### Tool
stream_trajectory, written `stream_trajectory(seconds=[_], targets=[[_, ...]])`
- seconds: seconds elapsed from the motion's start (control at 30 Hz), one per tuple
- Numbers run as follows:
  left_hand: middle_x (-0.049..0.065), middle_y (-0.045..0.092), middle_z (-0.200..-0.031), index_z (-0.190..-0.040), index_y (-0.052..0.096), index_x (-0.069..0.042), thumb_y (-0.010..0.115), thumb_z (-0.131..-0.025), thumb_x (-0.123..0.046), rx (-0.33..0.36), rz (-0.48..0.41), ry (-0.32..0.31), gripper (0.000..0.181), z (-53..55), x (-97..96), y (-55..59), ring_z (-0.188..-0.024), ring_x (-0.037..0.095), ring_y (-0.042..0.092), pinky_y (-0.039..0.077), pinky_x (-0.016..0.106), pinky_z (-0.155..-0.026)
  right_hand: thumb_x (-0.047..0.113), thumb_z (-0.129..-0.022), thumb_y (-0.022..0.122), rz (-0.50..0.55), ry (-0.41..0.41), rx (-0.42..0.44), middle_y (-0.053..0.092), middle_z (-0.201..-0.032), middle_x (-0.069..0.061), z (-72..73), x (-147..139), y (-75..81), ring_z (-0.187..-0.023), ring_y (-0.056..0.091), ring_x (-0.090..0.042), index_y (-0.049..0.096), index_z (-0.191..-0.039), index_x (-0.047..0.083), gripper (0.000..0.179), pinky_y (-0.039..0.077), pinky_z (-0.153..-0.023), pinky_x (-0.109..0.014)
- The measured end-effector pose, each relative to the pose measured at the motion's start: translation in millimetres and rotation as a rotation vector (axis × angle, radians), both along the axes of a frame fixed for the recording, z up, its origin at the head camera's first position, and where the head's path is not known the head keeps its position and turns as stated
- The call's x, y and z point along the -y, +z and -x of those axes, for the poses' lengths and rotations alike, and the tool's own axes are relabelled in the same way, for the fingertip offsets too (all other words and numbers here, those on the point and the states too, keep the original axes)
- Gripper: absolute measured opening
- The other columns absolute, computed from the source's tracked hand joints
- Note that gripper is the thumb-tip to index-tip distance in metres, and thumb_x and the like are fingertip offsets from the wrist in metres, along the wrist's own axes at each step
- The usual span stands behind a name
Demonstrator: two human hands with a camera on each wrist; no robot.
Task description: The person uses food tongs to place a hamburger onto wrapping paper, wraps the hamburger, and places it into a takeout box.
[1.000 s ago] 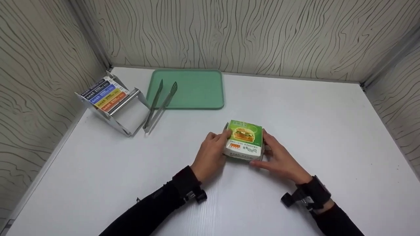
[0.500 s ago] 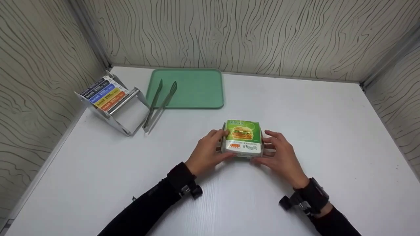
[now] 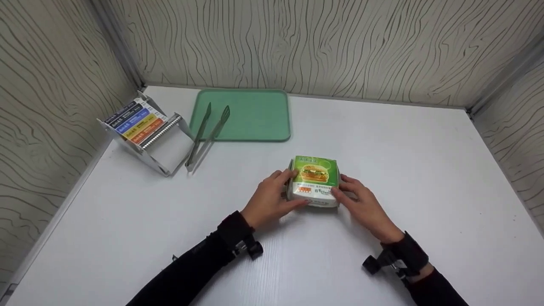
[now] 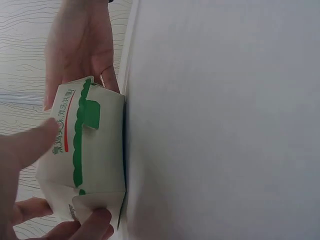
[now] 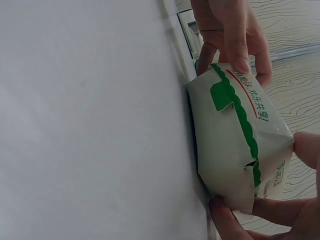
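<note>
A closed cardboard burger box (image 3: 316, 176), green and white with a burger printed on its lid, sits on the white table between both hands. My left hand (image 3: 267, 199) grips its left side, with the thumb along the front face and a fingertip on the lid's left edge. On the other side my right hand (image 3: 367, 210) holds the box, thumb on the front right corner of the lid and fingers along the right side. In the left wrist view, a green tab shows in a slot on the front of the burger box (image 4: 102, 155). The box's contents are hidden.
A green tray (image 3: 259, 114) lies at the back left, with metal tongs (image 3: 191, 161) resting across its front left edge. Left of them stands a metal label dispenser (image 3: 140, 127) with coloured label strips. Patterned wall panels (image 3: 306, 46) enclose the table's back and sides.
The box has shifted slightly left and turned a little. My left thumb has come onto its front face. The right thumb has moved from the lower front up onto the lid's corner.
</note>
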State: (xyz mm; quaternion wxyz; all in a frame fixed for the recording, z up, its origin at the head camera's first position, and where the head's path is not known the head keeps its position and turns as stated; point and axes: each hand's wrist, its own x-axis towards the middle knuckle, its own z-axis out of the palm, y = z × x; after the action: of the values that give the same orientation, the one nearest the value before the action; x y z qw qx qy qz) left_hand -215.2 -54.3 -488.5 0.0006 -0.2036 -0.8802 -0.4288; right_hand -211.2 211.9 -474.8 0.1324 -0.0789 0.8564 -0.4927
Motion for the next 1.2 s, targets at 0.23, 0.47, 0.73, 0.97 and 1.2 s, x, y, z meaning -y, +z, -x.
stream_trajectory(seconds=[0.23, 0.47, 0.73, 0.97, 1.2], targets=[[0.007, 0.062, -0.117, -0.132, 0.061, -0.013, 0.071, -0.098, -0.044, 0.029, -0.051, 0.052, 0.047, 1.2, -0.1, -0.7, -0.100, 0.019, 0.062, 0.055, 0.033, -0.089, 0.039, -0.108, 0.054, -0.068, -0.015, -0.049, 0.028, -0.166, -0.026, -2.1, 5.6, 1.8, -0.156, 0.022, -0.045, 0.059, -0.139, -0.008, 0.056, 0.033, -0.120, -0.060], [0.006, 0.066, -0.121, -0.129, 0.059, -0.013, 0.072, -0.098, -0.038, 0.060, -0.077, 0.071, 0.042, -0.1, -4.0, -0.9, -0.099, 0.018, 0.065, 0.056, 0.031, -0.085, 0.043, -0.104, 0.061, -0.184, -0.130, -0.100, 0.040, -0.159, -0.030, -4.2, 9.4, 5.3, -0.151, 0.032, -0.049, 0.071, -0.122, -0.008, 0.055, 0.030, -0.121, -0.061], [0.012, 0.066, -0.126, -0.129, 0.055, -0.008, 0.071, -0.100, -0.028, 0.071, -0.116, 0.029, 0.039, -0.8, -10.3, 4.6, -0.113, 0.022, 0.061, 0.052, 0.041, -0.098, 0.027, -0.109, 0.053, 0.174, -0.090, 0.127, 0.025, -0.168, -0.025, 1.8, 4.3, 2.6, -0.160, 0.013, -0.040, 0.058, -0.129, -0.014, 0.047, 0.015, -0.129, -0.055], [0.012, 0.054, -0.128, -0.130, 0.054, -0.008, 0.072, -0.099, -0.032, 0.063, -0.121, 0.047, 0.043, -1.0, -10.9, -1.3, -0.110, 0.023, 0.058, 0.052, 0.039, -0.097, 0.024, -0.111, 0.048, 0.097, -0.143, 0.052, 0.038, -0.159, -0.029, -3.2, 9.1, 2.4, -0.153, 0.028, -0.043, 0.060, -0.131, -0.014, 0.044, 0.026, -0.124, -0.054], [0.015, 0.045, -0.154, -0.139, 0.050, -0.007, 0.071, -0.099, -0.033, 0.100, -0.165, 0.014, 0.052, -2.3, -8.4, -2.8, -0.142, 0.029, 0.049, 0.045, 0.043, -0.115, 0.037, -0.105, 0.062, 0.078, -0.225, 0.022, 0.041, -0.160, -0.025, -3.0, 7.5, 0.2, -0.150, 0.038, -0.038, 0.065, -0.132, -0.008, 0.053, 0.035, -0.122, -0.046]])
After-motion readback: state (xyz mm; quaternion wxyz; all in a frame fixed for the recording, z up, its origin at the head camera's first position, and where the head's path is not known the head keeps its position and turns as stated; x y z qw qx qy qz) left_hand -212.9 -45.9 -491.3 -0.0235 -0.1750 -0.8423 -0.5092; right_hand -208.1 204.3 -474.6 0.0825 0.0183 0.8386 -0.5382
